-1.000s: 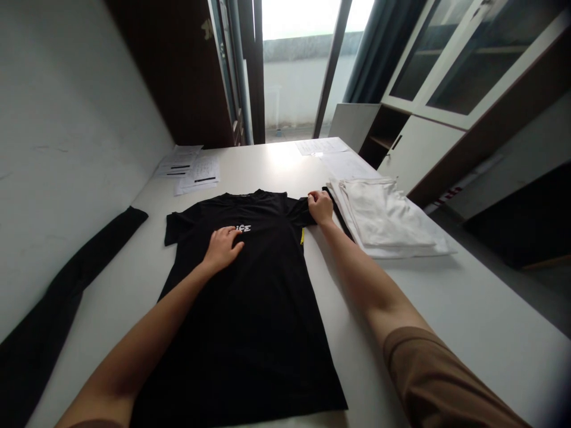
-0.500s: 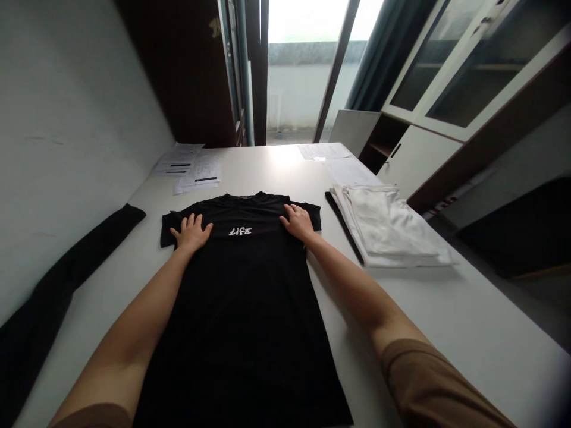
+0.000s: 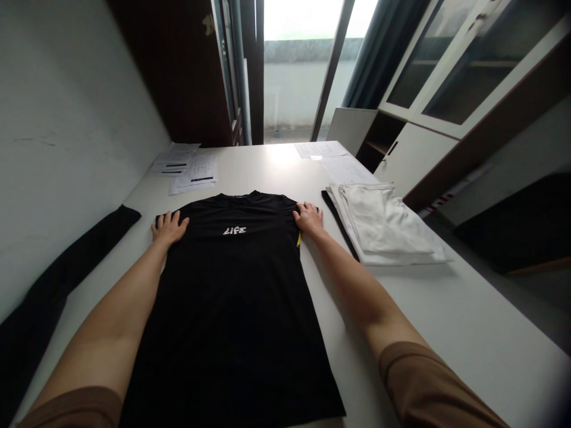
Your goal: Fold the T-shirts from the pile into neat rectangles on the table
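A black T-shirt (image 3: 234, 297) lies spread on the white table (image 3: 450, 315), its collar toward the far end and a small white print across the chest. My left hand (image 3: 169, 229) rests flat on the left sleeve, fingers spread. On the right sleeve lies my right hand (image 3: 309, 217), its fingers stretched over the cloth. A bit of yellow (image 3: 298, 239) shows at the shirt's edge just below my right hand. Both palms cover part of the sleeves.
Folded white cloths (image 3: 383, 223) are stacked to the right, with a black edge beside them. A dark garment (image 3: 84, 255) lies along the left wall. Paper sheets (image 3: 194, 172) sit at the far left, more papers (image 3: 334, 163) at the far right. Cabinets (image 3: 419, 154) stand beyond.
My hands have slid outward from the chest onto the sleeves, the left one to the left and the right one to the right. The sleeves and shoulders lie smoother.
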Demonstrator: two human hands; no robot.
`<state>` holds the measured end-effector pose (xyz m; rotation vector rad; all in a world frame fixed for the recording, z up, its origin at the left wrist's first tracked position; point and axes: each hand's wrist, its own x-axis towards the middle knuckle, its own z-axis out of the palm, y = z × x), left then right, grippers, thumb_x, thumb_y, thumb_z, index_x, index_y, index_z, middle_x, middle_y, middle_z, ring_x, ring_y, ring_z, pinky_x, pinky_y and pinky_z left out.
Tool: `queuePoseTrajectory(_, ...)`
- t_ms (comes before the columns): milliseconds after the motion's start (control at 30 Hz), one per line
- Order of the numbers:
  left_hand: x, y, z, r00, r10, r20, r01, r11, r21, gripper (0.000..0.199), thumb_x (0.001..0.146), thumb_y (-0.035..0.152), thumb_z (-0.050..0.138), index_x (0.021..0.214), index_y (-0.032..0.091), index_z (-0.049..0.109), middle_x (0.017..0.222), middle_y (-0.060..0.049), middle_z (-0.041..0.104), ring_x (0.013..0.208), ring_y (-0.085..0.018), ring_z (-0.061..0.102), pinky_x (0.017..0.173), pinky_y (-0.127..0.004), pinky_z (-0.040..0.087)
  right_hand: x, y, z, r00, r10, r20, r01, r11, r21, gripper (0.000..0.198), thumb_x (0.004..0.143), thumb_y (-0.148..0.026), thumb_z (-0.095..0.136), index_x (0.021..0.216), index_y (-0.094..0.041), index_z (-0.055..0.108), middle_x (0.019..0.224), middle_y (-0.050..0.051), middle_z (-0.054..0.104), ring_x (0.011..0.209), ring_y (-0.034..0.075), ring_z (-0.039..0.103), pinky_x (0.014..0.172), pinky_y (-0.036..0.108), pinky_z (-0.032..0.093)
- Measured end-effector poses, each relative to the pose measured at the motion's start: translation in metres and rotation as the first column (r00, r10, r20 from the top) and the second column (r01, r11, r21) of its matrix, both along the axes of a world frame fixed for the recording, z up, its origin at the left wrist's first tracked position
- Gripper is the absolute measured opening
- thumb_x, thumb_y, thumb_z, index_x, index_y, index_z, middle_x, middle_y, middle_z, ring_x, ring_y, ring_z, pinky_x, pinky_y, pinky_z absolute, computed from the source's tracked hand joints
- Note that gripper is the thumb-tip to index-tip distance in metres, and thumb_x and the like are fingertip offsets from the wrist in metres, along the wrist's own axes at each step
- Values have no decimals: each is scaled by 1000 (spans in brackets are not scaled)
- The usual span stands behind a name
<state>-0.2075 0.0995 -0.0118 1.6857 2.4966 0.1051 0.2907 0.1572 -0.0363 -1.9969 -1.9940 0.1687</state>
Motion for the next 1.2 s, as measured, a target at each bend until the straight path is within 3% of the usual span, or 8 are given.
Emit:
queuePoseTrajectory(133,-14,-6,6,996,87,3,-86,996,-28,75,99,61,24,161,18,29,170,-13,17,154,-40,14,119,-66,15,4,3,-1,1000,-19,4,19,1000,11,54,100,-48,46,145,-21,55,158,17,42,146,36,34,118,61,21)
queuePoseTrajectory(300,-7,-9,7,992,99,-81,-96,995,35,66,99,51,33,152,13,43,164,-21,29,149,-42,25,116,-67,20,3,2,-3,999,-34,25,33,999,10,54,101,-47,44,147,-20,54,159,16,41,146,35,32,118,60,20)
queuePoseTrajectory(500,48,4,10,959,-149,-240,203,954,219,54,91,23,45,143,14,54,158,-17,40,145,-33,35,120,-55,23,-3,-1,0,997,-49,61,48,999,14,53,102,-45,41,147,-19,53,158,17,42,146,35,32,118,59,20)
queuePoseTrajectory(633,87,29,7,894,-406,-191,438,882,174,58,92,22,44,149,15,49,158,-11,44,145,-26,37,122,-43,24,-3,1,-1,997,-40,62,39,999,8,54,102,-46,41,147,-19,52,159,17,41,146,35,31,117,59,20)
queuePoseTrajectory(700,99,42,1,866,-483,-130,498,859,120,60,95,28,42,154,15,42,160,-9,41,147,-25,34,123,-41,24,-3,1,-1,997,-41,63,41,999,8,54,102,-45,41,148,-19,52,159,18,40,146,36,31,117,60,20)
queuePoseTrajectory(900,105,63,-20,938,-347,-8,347,937,47,65,104,50,27,161,18,29,169,-9,22,155,-31,19,123,-56,18,-3,0,-1,998,-31,63,30,999,19,54,102,-45,42,147,-18,53,158,17,42,146,36,32,117,60,22)
queuePoseTrajectory(1200,92,72,-27,968,-251,-5,251,967,28,71,102,58,22,162,20,27,171,-7,15,156,-33,12,124,-60,11,-6,0,-8,998,-17,60,16,1000,19,56,101,-47,42,147,-17,52,158,19,41,145,37,31,116,61,21)
